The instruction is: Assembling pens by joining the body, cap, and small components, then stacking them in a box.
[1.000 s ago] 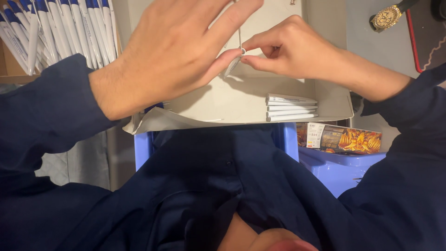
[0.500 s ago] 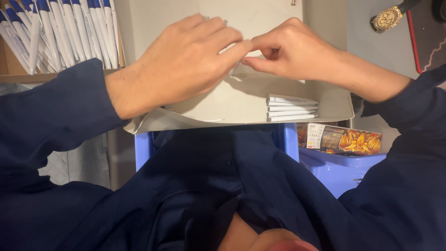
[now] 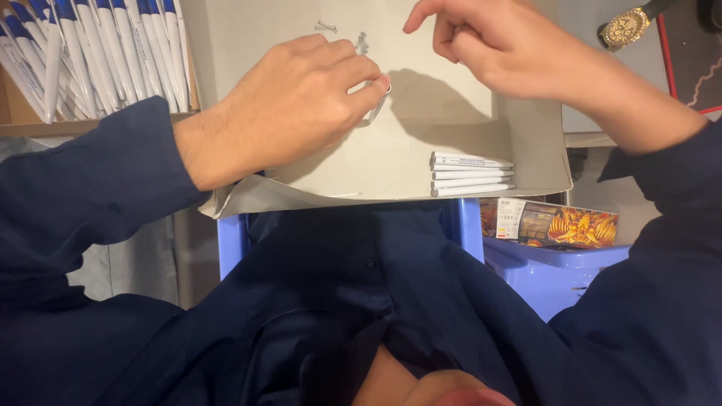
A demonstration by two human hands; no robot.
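While half a second ago my two hands met over one small part, they are now apart: my right hand (image 3: 504, 45) has lifted up and away, fingers loosely curled with the forefinger out, holding nothing I can see. My left hand (image 3: 301, 105) stays low over the grey cardboard tray (image 3: 451, 113), fingers pinched tight on a thin white pen barrel (image 3: 376, 107) at its fingertips. Open tray floor lies between the hands, with the near rim just below my left wrist. Beyond my left knuckles I count two small springs (image 3: 362, 43) on the tray. Below my right hand, by the near rim, four white pen barrels (image 3: 471, 174) lie stacked. Left of my left hand stands a row of blue-and-white pens (image 3: 90, 45), too many to count.
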